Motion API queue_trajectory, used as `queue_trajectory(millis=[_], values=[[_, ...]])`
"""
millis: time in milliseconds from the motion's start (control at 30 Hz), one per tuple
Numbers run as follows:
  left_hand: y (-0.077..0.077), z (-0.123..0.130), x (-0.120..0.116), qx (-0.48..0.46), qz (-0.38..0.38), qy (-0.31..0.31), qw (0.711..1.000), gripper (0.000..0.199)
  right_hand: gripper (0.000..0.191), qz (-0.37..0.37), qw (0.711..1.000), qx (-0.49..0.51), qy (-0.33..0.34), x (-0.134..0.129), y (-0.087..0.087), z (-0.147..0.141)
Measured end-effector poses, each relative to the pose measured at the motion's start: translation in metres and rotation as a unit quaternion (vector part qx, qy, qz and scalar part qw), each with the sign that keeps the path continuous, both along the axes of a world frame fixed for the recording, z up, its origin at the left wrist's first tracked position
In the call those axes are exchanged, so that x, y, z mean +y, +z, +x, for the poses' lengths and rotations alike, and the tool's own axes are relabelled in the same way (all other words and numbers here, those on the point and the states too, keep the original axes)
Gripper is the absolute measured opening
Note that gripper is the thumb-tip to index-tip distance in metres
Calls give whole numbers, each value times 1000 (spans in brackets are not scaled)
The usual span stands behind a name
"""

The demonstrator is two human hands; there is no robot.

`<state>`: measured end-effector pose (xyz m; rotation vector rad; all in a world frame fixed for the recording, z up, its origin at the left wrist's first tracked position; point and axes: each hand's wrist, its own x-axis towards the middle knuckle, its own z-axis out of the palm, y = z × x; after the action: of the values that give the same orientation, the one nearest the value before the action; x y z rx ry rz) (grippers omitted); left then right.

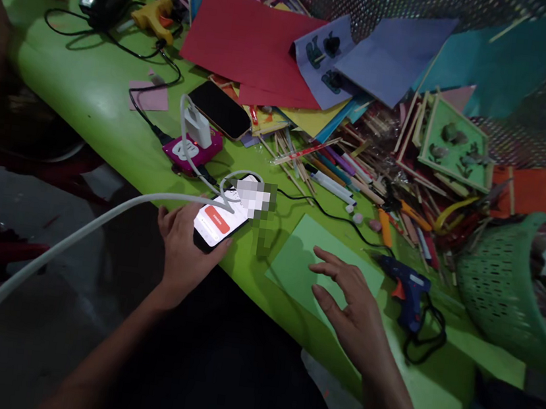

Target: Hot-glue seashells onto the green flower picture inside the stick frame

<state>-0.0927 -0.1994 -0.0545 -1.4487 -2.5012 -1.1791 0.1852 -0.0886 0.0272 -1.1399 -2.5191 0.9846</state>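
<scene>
My left hand (188, 244) is closed around the lower end of a smartphone (213, 224) at the table's near edge. The phone's screen is lit, white with an orange button, and a white cable loops across it. Part of the screen is blurred out. My right hand (345, 300) hovers over a light green sheet of paper (305, 248), its fingers apart and nothing in them. To the right of that hand lies a blue glue gun (407, 287) with an orange trigger and a black cord.
A magenta power strip (207, 153) holds a white charger (197, 127). Behind it lies a dark phone (221, 109). Red paper (254, 36), purple sheets (391, 56), sticks and markers (329, 188) cover the back. A green basket (493, 278) stands at right; a yellow glue gun (156, 18) lies back left.
</scene>
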Motion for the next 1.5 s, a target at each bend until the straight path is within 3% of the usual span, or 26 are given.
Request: queue_trajectory(millis=[367, 667, 867, 933, 1033, 1133, 1233, 1333, 1500], values=[[2, -23, 11, 5, 17, 7, 1000, 70, 26, 2, 1000, -7, 8, -5, -16, 11], [3, -22, 21, 1, 25, 26, 999, 69, 32, 20, 999, -16, 26, -8, -26, 17], [6, -3, 9, 34, 126, 54, 990, 50, 36, 58, 997, -9, 41, -12, -29, 24], [9, 6, 7, 42, 142, 9, 989, 43, 38, 72, 997, -4, 40, -13, -32, 28], [18, 19, 12, 37, 119, -125, 984, 31, 41, 90, 995, -2, 35, -15, -36, 35], [28, 29, 26, 14, 97, -262, 960, 25, 41, 96, 995, -12, 28, -16, -39, 42], [35, 37, 43, 5, 72, -357, 931, 21, 41, 102, 994, -21, 28, -15, -42, 48], [37, 45, 59, 25, 40, -413, 909, 20, 41, 115, 993, -22, 29, -13, -45, 53], [33, 56, 78, 63, -8, -446, 893, 28, 38, 142, 990, -5, 19, -10, -48, 57]])
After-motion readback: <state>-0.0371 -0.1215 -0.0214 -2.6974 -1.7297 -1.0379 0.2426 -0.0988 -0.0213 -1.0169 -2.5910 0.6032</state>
